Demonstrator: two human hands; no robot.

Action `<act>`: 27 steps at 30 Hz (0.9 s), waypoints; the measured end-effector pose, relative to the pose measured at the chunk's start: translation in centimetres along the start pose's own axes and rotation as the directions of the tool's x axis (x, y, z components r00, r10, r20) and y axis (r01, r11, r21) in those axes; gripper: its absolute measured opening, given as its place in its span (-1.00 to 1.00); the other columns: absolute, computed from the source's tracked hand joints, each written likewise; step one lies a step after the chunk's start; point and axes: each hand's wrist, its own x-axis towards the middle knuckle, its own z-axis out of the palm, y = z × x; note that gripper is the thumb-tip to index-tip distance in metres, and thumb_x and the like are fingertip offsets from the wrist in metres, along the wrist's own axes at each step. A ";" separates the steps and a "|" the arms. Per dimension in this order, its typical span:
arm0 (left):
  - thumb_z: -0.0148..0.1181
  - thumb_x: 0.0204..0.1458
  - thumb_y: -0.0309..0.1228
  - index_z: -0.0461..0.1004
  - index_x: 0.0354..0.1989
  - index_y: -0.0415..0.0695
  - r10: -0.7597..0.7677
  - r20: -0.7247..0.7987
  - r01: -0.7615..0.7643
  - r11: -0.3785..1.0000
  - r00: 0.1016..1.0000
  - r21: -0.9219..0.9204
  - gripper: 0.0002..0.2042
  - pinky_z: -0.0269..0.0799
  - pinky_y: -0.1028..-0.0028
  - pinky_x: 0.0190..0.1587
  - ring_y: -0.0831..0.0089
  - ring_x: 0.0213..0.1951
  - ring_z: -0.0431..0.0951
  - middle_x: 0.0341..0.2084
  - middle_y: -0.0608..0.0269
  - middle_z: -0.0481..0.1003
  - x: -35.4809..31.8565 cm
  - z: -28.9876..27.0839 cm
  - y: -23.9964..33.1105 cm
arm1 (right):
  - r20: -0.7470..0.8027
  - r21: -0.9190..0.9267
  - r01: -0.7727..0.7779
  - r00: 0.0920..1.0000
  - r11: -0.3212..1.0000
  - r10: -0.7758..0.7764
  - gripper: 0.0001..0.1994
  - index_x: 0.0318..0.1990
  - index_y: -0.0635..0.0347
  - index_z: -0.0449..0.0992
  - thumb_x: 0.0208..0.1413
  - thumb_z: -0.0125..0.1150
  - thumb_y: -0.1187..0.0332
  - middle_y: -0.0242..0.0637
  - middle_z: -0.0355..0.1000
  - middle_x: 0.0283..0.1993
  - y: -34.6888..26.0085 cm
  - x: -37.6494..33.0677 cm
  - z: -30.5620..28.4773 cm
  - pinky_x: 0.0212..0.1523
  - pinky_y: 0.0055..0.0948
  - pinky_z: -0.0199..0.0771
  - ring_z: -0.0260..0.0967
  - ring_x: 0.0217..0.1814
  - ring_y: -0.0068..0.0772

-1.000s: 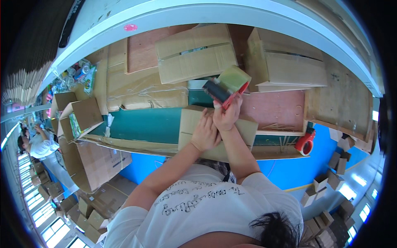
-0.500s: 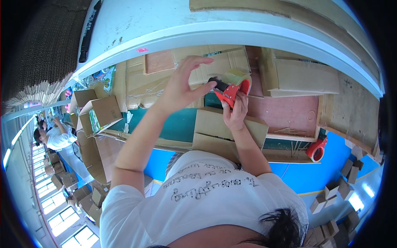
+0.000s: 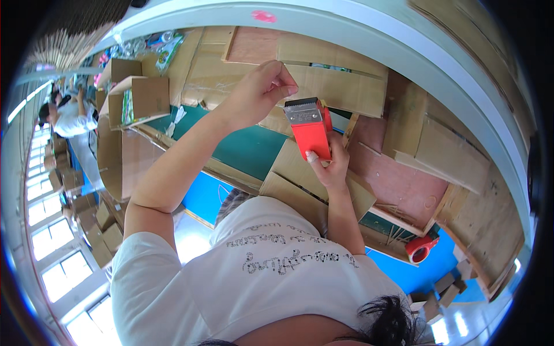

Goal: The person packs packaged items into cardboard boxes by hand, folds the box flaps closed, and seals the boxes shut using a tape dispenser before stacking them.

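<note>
My right hand (image 3: 332, 167) grips a red tape dispenser (image 3: 310, 138), its toothed metal blade and black edge pointing away from me. Just left of that blade is my left hand (image 3: 262, 92), thumb and fingertips pinched together. Whatever lies in the pinch, if anything, is too small to make out. Beneath my right forearm sits a cardboard box (image 3: 288, 181) with its flaps folded over, close against my body. Beyond both hands a closed cardboard box (image 3: 352, 86) lies on the bench.
A second red tape dispenser (image 3: 420, 249) rests at the bench's near right edge, by thin wooden sticks (image 3: 398, 222). Another carton (image 3: 441, 135) stands at right. An open box (image 3: 144, 101) with green packages is at left. A white rail (image 3: 358, 34) crosses the far side. A co-worker (image 3: 75, 118) is at far left.
My left fingers, spread apart before, have closed into a pinch by the blade. The dispenser has turned in my right hand, showing its flat red face. The whole view has shifted and tilted.
</note>
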 end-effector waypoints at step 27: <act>0.11 0.19 -0.39 0.38 -0.24 -0.20 -0.508 0.346 0.534 0.286 0.789 -0.796 -0.86 0.55 0.21 -0.01 0.59 -0.31 0.33 -0.36 0.39 0.29 -14.1 7.4 -16.2 | 0.666 0.726 -0.639 0.564 0.252 -0.489 -0.50 -0.59 0.31 0.46 -0.25 0.47 -0.02 -0.24 0.32 -0.75 5.0 -1.8 -4.6 -0.82 -0.48 0.13 0.29 -0.82 -0.32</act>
